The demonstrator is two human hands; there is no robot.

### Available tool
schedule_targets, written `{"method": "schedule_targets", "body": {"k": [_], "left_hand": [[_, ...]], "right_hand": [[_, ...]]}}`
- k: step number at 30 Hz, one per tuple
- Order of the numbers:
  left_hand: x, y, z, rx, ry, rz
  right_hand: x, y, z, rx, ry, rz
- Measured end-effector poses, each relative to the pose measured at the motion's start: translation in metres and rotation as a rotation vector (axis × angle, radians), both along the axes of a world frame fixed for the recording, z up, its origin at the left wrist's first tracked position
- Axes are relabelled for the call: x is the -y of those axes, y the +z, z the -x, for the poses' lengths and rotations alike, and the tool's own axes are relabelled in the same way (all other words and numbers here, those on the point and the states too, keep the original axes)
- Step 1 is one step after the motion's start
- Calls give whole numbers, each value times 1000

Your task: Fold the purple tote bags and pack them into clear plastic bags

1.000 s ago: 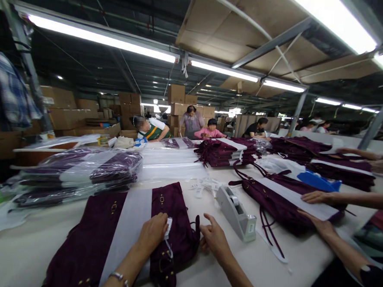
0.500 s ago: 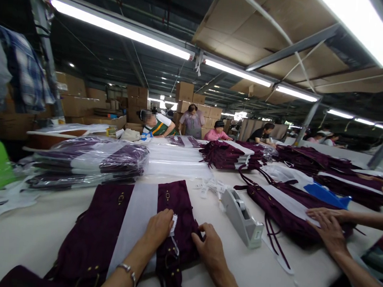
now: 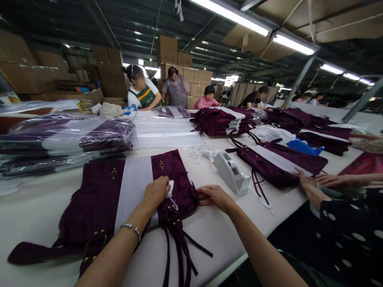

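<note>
A plum fabric bag (image 3: 110, 195) lies flat on the white table (image 3: 18, 224), with a white band across it, small gold buckles and long dangling straps. My left hand (image 3: 156, 194), a bracelet on its wrist, presses on the bag with its fingers beside a small white tag (image 3: 170, 188). I cannot tell whether those fingers pinch the tag. My right hand (image 3: 214, 197) grips the bag's right edge between fingers and thumb. Part of the bag is hidden under both hands.
A grey tape dispenser (image 3: 231, 173) and loose white tags (image 3: 197, 153) lie to the right. Plastic-wrapped bag stacks (image 3: 61, 144) lie to the left. A co-worker's hands (image 3: 307, 184) rest on another bag (image 3: 274, 162). More stacks, people and cardboard boxes stand beyond.
The view has tilted lower and shifted, showing more of the straps. My right hand has closed onto the bag's edge. The co-worker's hands have moved nearer the bag's lower edge.
</note>
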State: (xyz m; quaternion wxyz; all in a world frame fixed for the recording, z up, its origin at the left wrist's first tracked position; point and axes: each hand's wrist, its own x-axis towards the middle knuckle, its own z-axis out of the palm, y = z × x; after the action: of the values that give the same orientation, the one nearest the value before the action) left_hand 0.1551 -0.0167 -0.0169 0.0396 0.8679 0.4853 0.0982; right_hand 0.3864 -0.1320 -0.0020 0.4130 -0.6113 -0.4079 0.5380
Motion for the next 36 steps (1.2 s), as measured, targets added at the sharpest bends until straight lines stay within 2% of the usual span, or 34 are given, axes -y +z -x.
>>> {"method": "schedule_targets", "body": {"k": [3,8,13,16,19,22,24,27,29,31,33,36], "left_hand": [[2,2,1,-6,10,-11],[2,3,1,-5,14,-11],[3,3,0,-10,27,-5],[4,5,0,-16,29,-6],[5,7,-1,-20,22,-7],[7,11,-3,-15,26,3],[12,13,-3,-2,37,21],[17,15,-2,33,54,57],[16,15,-1,61,68,81],[13,14,0,87,80,98],[10,15,0,112,79,115],[8,24,1,148,40,145]], "right_hand": [[-4,-4,-3,67,-63,3],[-9,-8,-21,335,-209,-54],[-4,2,-27,547,-256,-213],[-4,10,-12,599,-231,-306],[-6,14,10,675,-119,-320],[-8,10,26,848,-1,-270],[-8,2,29,905,23,-278],[-13,-15,19,726,43,-275],[-25,-28,6,475,84,-184],[-39,-38,-4,323,127,-114],[-48,-41,-11,272,162,-75],[-49,-38,-13,329,196,-65]]}}
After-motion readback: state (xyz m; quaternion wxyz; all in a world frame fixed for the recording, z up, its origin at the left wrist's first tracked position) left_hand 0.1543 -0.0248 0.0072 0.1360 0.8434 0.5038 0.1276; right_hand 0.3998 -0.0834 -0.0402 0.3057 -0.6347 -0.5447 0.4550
